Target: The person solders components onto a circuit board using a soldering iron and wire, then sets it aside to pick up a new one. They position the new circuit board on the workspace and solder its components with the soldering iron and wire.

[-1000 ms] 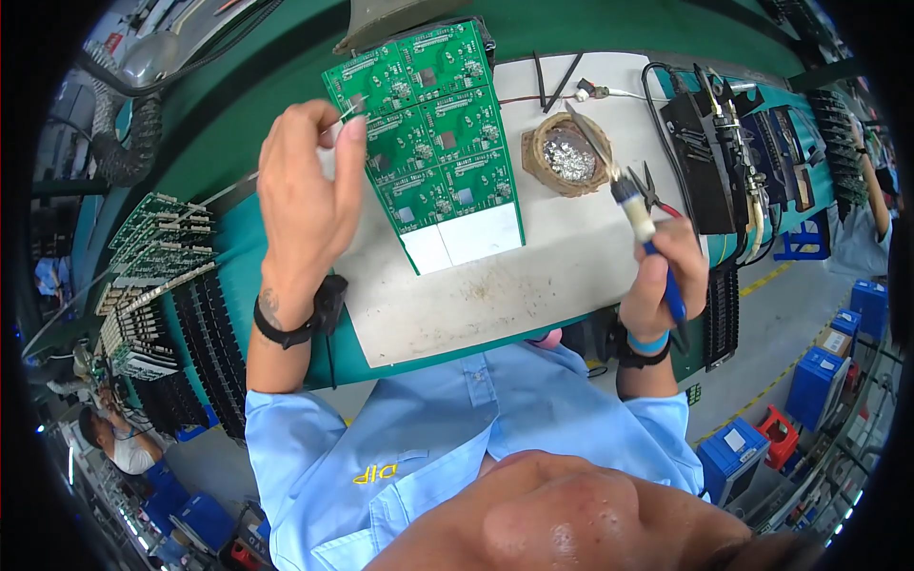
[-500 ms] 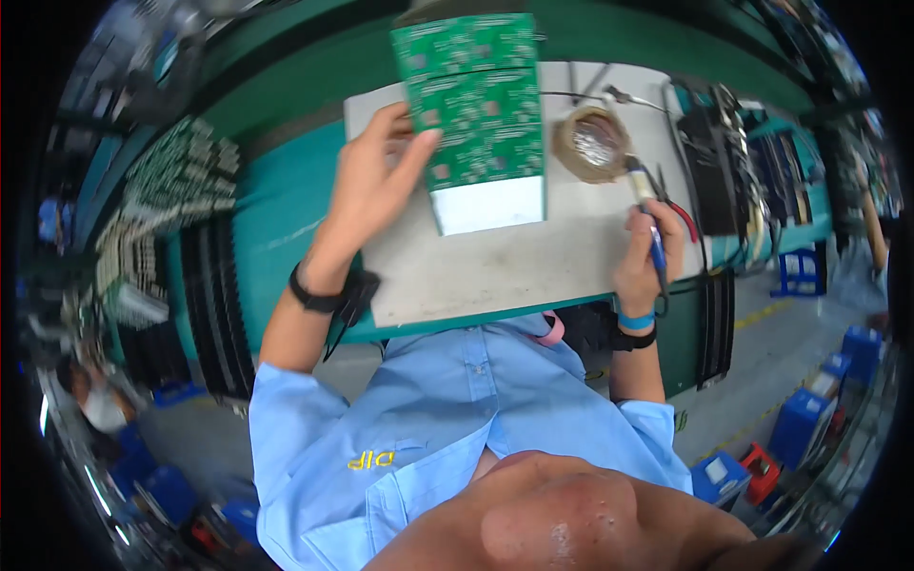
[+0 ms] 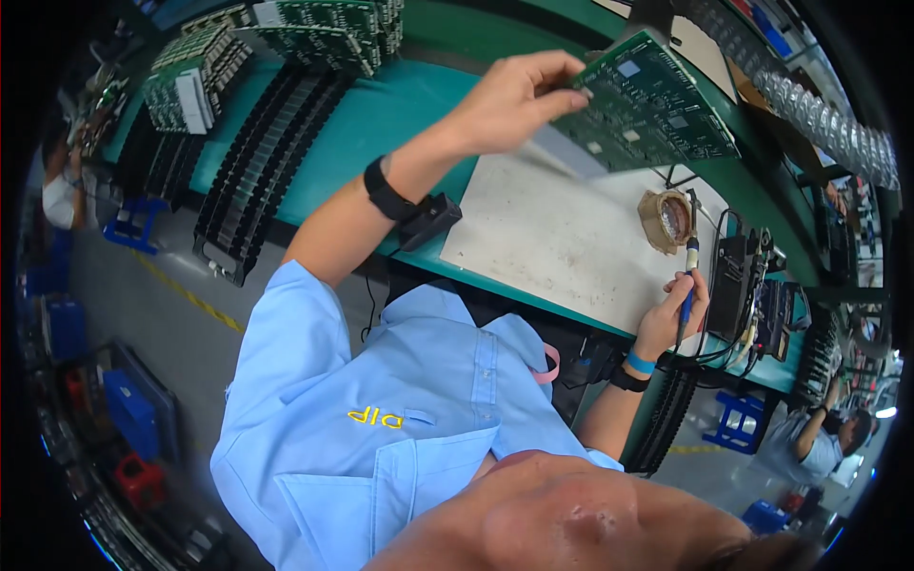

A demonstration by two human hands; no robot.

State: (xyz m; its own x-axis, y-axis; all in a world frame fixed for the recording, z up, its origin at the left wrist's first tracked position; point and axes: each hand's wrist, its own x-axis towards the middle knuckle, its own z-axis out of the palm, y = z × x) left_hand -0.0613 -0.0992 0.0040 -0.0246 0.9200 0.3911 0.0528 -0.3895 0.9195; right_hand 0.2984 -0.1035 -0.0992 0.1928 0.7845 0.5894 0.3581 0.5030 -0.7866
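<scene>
My left hand (image 3: pixel 519 105) pinches the left edge of a green circuit board (image 3: pixel 652 105) between thumb and fingers. The board is held up and tilted above the far side of a white work mat (image 3: pixel 562 257), with small chips showing on its face. Near the mat's right end, my right hand (image 3: pixel 669 316) grips a soldering iron (image 3: pixel 690 262) by its blue handle, the tip pointing away from me. Beside the iron's front end sits a brown, taped round pot (image 3: pixel 665 221) with a shiny inside.
Green boards stand in stacks (image 3: pixel 195 81) and rows (image 3: pixel 328 43) at the far left, near a black slotted rack (image 3: pixel 271 157). Black boxes with cables (image 3: pixel 733 276) stand right of my right hand. A silver flexible hose (image 3: pixel 824 124) hangs at the far right. Another person (image 3: pixel 809 438) works beyond.
The board has turned and tilted, and now shows a darker face with my left hand at its edge. The view has swung left. My right hand still holds the soldering iron.
</scene>
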